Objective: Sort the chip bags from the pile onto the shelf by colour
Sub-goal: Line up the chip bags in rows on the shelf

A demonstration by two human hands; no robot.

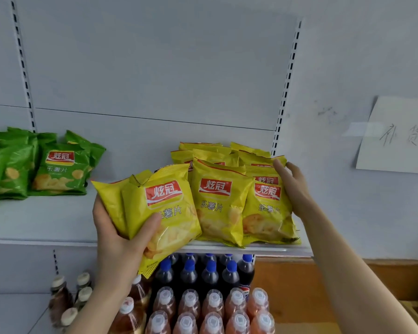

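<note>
On the left part of the shelf (46, 220) we see the green chip bags (58, 169), grouped together against the back panel with the front one facing us. Below them, on the lower level, stand a few brown bottles (63, 300) with pale caps.

Moving right, our left hand (116, 232) is clenched around the held yellow bags (164, 213). There seem to be two of them, one tucked behind the other, with the thumb pressed across the front. They hang in the air at the near edge of the shelf, tilted, and their right side touches the yellow pile (220, 201).

That pile sits on the right part of the shelf, well apart from the green group. Its bags overlap in rows from near to far. Under it we see dark bottles (210, 271) with blue caps, and nearer to us orange bottles (212, 307) with white caps.

Our right hand (292, 186) is released, its fingers nearly straight and resting against the right side of the yellow pile. On the wall at the far right hangs a paper note (396, 136) with handwriting.
</note>
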